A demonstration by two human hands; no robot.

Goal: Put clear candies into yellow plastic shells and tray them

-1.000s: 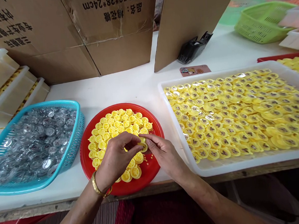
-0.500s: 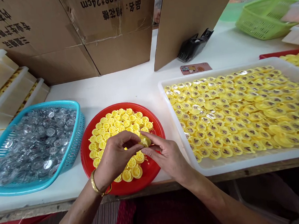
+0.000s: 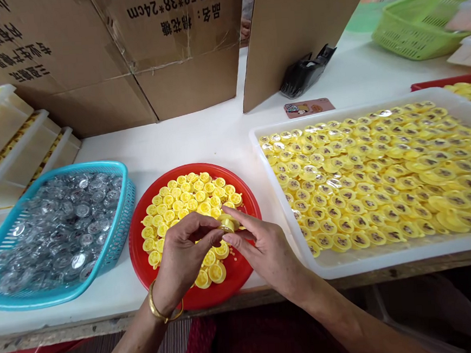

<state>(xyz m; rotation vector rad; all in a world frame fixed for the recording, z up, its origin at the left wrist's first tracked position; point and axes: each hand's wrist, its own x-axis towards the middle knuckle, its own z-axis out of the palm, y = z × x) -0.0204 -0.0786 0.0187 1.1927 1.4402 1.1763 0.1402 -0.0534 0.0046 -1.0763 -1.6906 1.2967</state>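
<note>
Over a red round tray (image 3: 145, 268), my left hand (image 3: 190, 251) and my right hand (image 3: 266, 250) meet at a small round yellow plastic piece (image 3: 228, 224). Thumb and fingers of both hands are closed on its sides, so part of it is covered. Many small yellow cups (image 3: 176, 200) lie on the tray beneath, with small crumbs beside them. To the left, a blue basket (image 3: 129, 198) holds clear round plastic caps (image 3: 79, 210). At the right, a white tray (image 3: 269, 195) is filled with rows of yellow pieces (image 3: 359, 194) with clear tops and a printed picture.
Cardboard boxes (image 3: 187, 82) stand along the back. Stacked white bins (image 3: 16, 145) with yellow pieces are at the far left. A pink card (image 3: 309, 108) and a black plastic holder (image 3: 307, 73) lie behind the white tray. A green basket (image 3: 415, 32) stands at the back right.
Both hands stay together on the yellow piece, with a slight shift of the fingers. The view has moved a little; the left wrist with its bracelet has turned slightly.
</note>
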